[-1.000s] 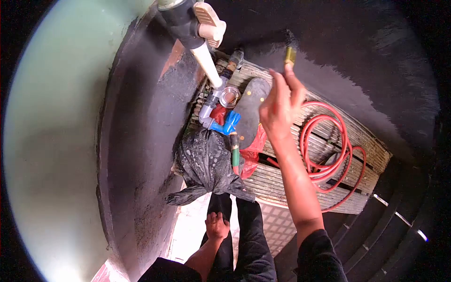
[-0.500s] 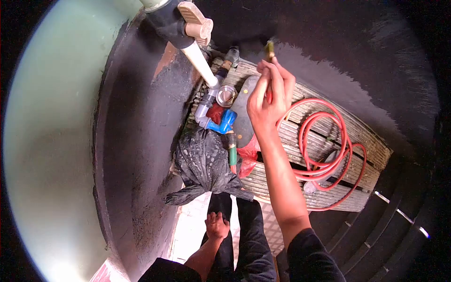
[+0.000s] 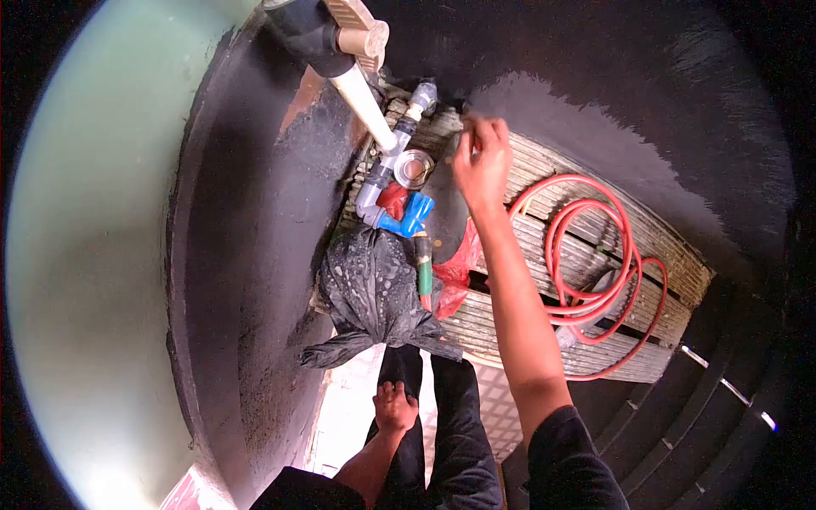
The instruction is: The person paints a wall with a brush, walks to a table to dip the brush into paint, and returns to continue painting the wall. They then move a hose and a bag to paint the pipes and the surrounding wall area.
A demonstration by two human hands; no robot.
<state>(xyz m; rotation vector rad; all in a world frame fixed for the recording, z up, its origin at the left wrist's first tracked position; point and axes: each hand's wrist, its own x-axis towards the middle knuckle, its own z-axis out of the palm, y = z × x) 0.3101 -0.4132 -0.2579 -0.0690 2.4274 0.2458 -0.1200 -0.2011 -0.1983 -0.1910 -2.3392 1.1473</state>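
My right hand (image 3: 483, 170) is raised over the slatted boards (image 3: 586, 221), beside the dark wall (image 3: 552, 110). Its fingers are pinched together around a small brush, now mostly hidden and blurred. Just left of that hand, a round metal-rimmed lid or tin (image 3: 413, 169) sits near the grey pipe (image 3: 371, 189) and a blue pipe fitting (image 3: 416, 214). My left hand (image 3: 395, 407) lies on my dark-trousered leg, fingers spread and holding nothing.
A coiled red hose (image 3: 625, 246) lies on the boards at right. Below the blue fitting is a knotted black plastic bag (image 3: 367, 285), with red plastic (image 3: 457, 274) beside it. A white pipe (image 3: 365, 110) with a beige valve handle (image 3: 364, 38) rises at upper left.
My right hand has moved slightly left and down, and the brush that stood upright above its fingers no longer shows clearly. The view has shifted a little; my left hand stays on my leg.
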